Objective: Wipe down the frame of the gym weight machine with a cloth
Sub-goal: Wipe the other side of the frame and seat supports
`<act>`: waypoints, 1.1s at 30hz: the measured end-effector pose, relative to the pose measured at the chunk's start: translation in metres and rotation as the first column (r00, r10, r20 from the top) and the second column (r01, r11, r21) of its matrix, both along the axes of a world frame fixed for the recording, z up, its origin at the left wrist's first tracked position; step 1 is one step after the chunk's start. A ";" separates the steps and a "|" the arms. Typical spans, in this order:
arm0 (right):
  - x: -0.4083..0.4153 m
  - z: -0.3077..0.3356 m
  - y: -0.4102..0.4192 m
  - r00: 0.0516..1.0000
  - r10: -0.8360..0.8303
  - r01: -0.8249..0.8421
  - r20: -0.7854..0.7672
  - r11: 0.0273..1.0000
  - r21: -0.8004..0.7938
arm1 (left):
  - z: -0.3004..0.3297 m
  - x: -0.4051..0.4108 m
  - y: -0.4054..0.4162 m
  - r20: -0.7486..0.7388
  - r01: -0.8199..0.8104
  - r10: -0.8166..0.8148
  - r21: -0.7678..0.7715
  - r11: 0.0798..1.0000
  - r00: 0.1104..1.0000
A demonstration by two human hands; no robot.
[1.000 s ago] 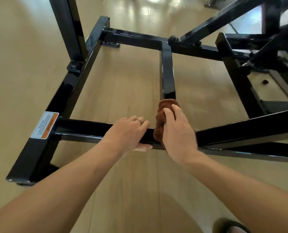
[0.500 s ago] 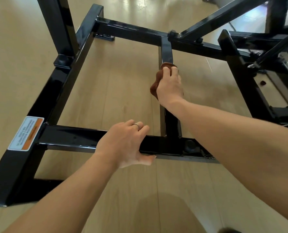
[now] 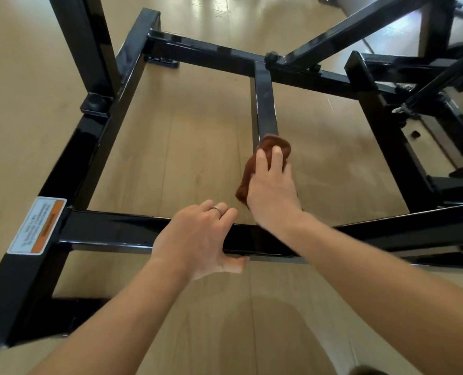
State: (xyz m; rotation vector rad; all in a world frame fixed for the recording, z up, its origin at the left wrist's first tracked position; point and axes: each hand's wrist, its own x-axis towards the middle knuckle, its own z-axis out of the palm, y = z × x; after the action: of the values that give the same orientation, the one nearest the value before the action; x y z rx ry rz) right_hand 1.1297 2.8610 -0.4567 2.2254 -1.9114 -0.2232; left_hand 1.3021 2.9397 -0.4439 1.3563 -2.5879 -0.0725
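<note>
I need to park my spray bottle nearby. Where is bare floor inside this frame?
Bare floor lies between the left rail, near crossbar and centre bar. Right of the centre bar it is crowded with struts and hardware.

place: gym room | black weight-machine frame (image 3: 111, 231) | glossy wood floor (image 3: 187, 147)

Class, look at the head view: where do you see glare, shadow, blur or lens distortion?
Head view: glare on the floor at top; the frame shows glossy reflections; a soft shadow falls on the floor at bottom; the right hand and cloth look slightly blurred; wide-angle bending splays the frame's bars.
</note>
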 end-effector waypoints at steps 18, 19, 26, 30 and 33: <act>0.024 0.016 -0.007 0.948 -0.282 0.273 0.145 0.959 0.078 | 0.010 0.002 -0.001 0.115 0.011 -0.018 0.064 0.998 0.993; 0.026 0.013 0.012 0.959 -0.266 0.258 0.095 0.962 0.084 | 0.011 0.001 0.000 0.124 0.005 -0.013 0.071 0.997 0.992; 0.023 0.050 0.096 0.863 -0.241 0.229 0.443 0.970 0.082 | 0.023 0.015 0.013 0.213 -0.013 -0.014 0.124 0.992 0.977; 0.052 0.046 0.137 0.839 -0.145 0.139 0.525 0.989 0.052 | 0.025 0.055 0.029 0.295 -0.198 0.176 0.046 0.979 0.939; 0.068 0.039 0.145 0.822 -0.067 0.054 0.566 0.998 0.039 | 0.022 0.090 0.046 0.299 -0.364 0.343 0.015 0.931 0.890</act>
State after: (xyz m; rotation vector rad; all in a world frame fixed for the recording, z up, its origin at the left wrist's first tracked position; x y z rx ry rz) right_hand 1.1980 3.0064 -0.4175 2.4347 -2.2603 0.4772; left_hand 1.3921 2.9855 -0.4221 1.9799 -2.5275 0.1057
